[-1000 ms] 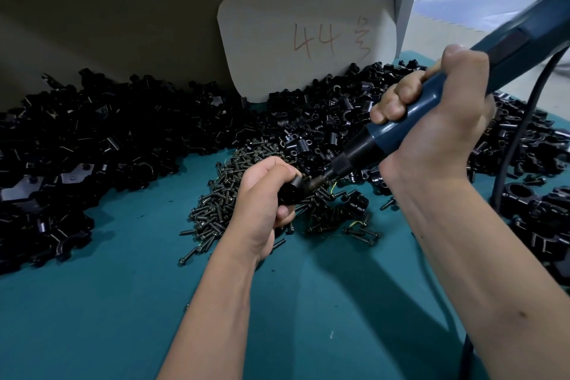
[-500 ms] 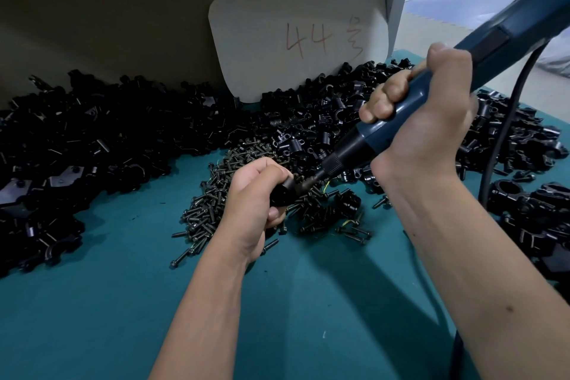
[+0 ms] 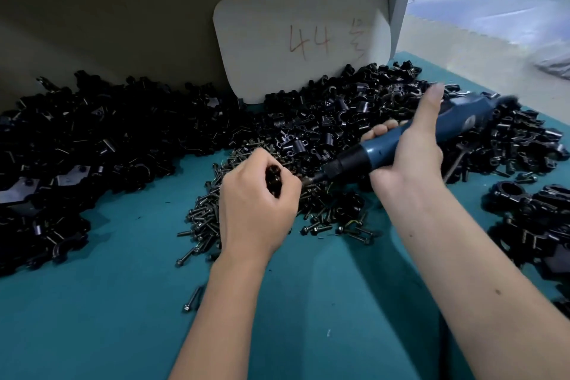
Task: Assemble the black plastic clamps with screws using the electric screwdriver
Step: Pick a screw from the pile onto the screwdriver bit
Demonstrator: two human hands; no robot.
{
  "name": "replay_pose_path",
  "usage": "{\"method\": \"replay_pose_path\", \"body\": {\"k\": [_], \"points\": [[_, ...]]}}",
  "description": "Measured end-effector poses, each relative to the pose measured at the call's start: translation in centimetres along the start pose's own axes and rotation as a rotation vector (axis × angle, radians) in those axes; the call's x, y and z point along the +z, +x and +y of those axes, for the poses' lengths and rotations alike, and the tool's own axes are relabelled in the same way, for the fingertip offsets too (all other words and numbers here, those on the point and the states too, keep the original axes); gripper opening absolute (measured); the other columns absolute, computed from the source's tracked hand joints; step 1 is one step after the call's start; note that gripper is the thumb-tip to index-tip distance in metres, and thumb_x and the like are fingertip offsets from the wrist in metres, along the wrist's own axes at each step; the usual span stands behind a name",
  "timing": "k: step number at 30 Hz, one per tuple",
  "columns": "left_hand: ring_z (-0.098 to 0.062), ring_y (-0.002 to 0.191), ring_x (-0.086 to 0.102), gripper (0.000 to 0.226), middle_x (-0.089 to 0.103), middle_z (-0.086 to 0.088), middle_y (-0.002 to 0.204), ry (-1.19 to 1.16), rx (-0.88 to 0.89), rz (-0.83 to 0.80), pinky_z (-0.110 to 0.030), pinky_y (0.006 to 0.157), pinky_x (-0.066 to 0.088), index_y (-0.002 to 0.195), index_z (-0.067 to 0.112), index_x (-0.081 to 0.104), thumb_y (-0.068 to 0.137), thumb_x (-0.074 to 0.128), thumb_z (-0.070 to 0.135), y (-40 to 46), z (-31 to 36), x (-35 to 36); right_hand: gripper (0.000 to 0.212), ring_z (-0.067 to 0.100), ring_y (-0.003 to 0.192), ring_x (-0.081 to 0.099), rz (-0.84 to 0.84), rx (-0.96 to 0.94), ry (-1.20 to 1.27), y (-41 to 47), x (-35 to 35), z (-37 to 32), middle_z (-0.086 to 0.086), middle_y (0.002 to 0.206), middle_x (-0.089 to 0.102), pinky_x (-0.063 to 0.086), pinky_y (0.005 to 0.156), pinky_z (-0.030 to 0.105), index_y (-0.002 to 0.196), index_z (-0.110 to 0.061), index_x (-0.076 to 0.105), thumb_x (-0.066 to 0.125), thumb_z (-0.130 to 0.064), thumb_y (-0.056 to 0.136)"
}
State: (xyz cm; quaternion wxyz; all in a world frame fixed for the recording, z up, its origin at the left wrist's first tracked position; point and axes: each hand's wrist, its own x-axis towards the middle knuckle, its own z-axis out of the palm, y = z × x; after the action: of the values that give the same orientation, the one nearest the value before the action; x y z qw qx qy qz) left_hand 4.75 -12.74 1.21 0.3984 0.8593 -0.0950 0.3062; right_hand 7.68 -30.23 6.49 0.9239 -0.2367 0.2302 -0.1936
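My left hand [image 3: 257, 207] grips a small black plastic clamp [image 3: 274, 181] above the pile of dark screws [image 3: 206, 219]. My right hand [image 3: 407, 151] holds the blue electric screwdriver [image 3: 385, 148], lying low and nearly level, thumb stretched along its body. Its black chuck and bit [image 3: 320, 176] point left toward the clamp, ending just right of my left fingers; whether the bit touches the clamp is hidden. Loose black clamp parts [image 3: 324, 129] are heaped behind the screws.
A large heap of black parts [image 3: 92, 145] covers the left of the teal table [image 3: 92, 318]. Assembled clamps [image 3: 530, 216] lie at the right edge. A card marked "44" [image 3: 302, 37] leans on the back wall. One stray screw [image 3: 192, 299] lies near my left forearm.
The screwdriver has dropped from a steep tilt to nearly level, its rear end now low over the parts. My left hand has turned, with the clamp now showing on top between the fingers.
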Motion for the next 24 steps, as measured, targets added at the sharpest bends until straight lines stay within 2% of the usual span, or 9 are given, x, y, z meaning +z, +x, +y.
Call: {"method": "replay_pose_path", "body": {"k": [2, 5, 8, 11, 13, 16, 19, 22, 24], "points": [[-0.016, 0.052, 0.045, 0.014, 0.051, 0.006, 0.062, 0.071, 0.103, 0.087, -0.032, 0.047, 0.034, 0.075, 0.015, 0.056, 0.088, 0.059, 0.020, 0.0, 0.1, -0.1, 0.064, 0.014, 0.047, 0.052, 0.044, 0.033, 0.057, 0.3, -0.3, 0.4, -0.002, 0.060, 0.055, 0.052, 0.055, 0.029, 0.110, -0.013, 0.052, 0.083, -0.059, 0.079], [-0.020, 0.056, 0.046, 0.013, 0.052, 0.003, 0.066, 0.082, 0.205, 0.178, -0.034, 0.049, 0.036, 0.075, 0.010, 0.058, 0.087, 0.059, 0.015, 0.0, -0.1, -0.3, 0.063, 0.014, 0.045, 0.052, 0.072, 0.052, 0.082, 0.5, 0.0, 0.6, -0.002, 0.058, 0.055, 0.051, 0.053, 0.028, 0.101, -0.012, 0.053, 0.084, -0.060, 0.077], [-0.018, 0.056, 0.046, 0.013, 0.051, 0.005, 0.065, 0.020, 0.250, 0.176, -0.029, 0.050, 0.034, 0.073, 0.010, 0.058, 0.086, 0.063, 0.010, 0.1, -0.2, -0.3, 0.059, 0.014, 0.045, 0.051, 0.093, 0.056, 0.090, 0.7, 0.2, 0.5, -0.002, 0.059, 0.055, 0.050, 0.051, 0.027, 0.100, -0.012, 0.055, 0.086, -0.058, 0.077], [-0.013, 0.053, 0.048, 0.015, 0.052, 0.007, 0.061, -0.098, 0.108, 0.212, -0.028, 0.048, 0.033, 0.073, 0.012, 0.058, 0.088, 0.059, 0.010, 0.6, -0.8, -0.9, 0.054, 0.014, 0.045, 0.050, 0.128, 0.038, 0.073, 0.8, -0.3, 0.6, -0.002, 0.060, 0.054, 0.049, 0.051, 0.026, 0.100, -0.013, 0.055, 0.086, -0.053, 0.080], [-0.013, 0.051, 0.048, 0.015, 0.055, 0.007, 0.060, -0.186, -0.049, 0.312, -0.029, 0.046, 0.035, 0.074, 0.012, 0.059, 0.089, 0.057, 0.012, 1.1, -1.5, -1.3, 0.051, 0.013, 0.046, 0.049, 0.138, 0.022, 0.058, 0.8, -0.8, 0.7, -0.002, 0.061, 0.053, 0.048, 0.050, 0.025, 0.101, -0.013, 0.054, 0.085, -0.049, 0.083], [-0.006, 0.056, 0.045, 0.014, 0.054, 0.010, 0.063, -0.301, -0.232, 0.438, -0.022, 0.050, 0.035, 0.077, 0.007, 0.060, 0.089, 0.056, 0.011, 1.5, -2.0, -1.7, 0.055, 0.013, 0.047, 0.051, 0.089, 0.050, 0.013, 0.4, -0.9, 1.3, -0.002, 0.062, 0.054, 0.051, 0.053, 0.027, 0.106, -0.014, 0.056, 0.086, -0.052, 0.080], [-0.006, 0.060, 0.043, 0.013, 0.052, 0.006, 0.067, -0.342, -0.270, 0.435, -0.022, 0.054, 0.035, 0.079, 0.005, 0.059, 0.091, 0.057, 0.008, 1.7, -1.7, -1.7, 0.053, 0.014, 0.055, 0.058, -0.051, 0.128, -0.086, -0.4, -0.5, 2.4, 0.001, 0.068, 0.057, 0.059, 0.063, 0.032, 0.115, -0.013, 0.055, 0.084, -0.046, 0.084], [-0.003, 0.058, 0.046, 0.012, 0.052, 0.014, 0.065, -0.329, -0.233, 0.439, -0.016, 0.052, 0.034, 0.079, 0.006, 0.059, 0.090, 0.058, 0.008, 1.8, -1.3, -1.8, 0.025, 0.020, 0.076, 0.063, -0.177, 0.196, -0.174, -1.1, -0.4, 3.9, 0.008, 0.090, 0.058, 0.062, 0.079, 0.038, 0.115, -0.012, 0.056, 0.071, -0.023, 0.098], [-0.002, 0.058, 0.048, 0.011, 0.054, 0.018, 0.065, -0.325, -0.207, 0.442, -0.014, 0.052, 0.034, 0.078, 0.009, 0.060, 0.089, 0.058, 0.009, 1.7, -0.9, -1.7, 0.012, 0.022, 0.084, 0.060, -0.253, 0.258, -0.181, -1.7, -0.4, 4.7, 0.009, 0.094, 0.056, 0.059, 0.082, 0.039, 0.110, -0.012, 0.058, 0.063, -0.017, 0.101]]}}
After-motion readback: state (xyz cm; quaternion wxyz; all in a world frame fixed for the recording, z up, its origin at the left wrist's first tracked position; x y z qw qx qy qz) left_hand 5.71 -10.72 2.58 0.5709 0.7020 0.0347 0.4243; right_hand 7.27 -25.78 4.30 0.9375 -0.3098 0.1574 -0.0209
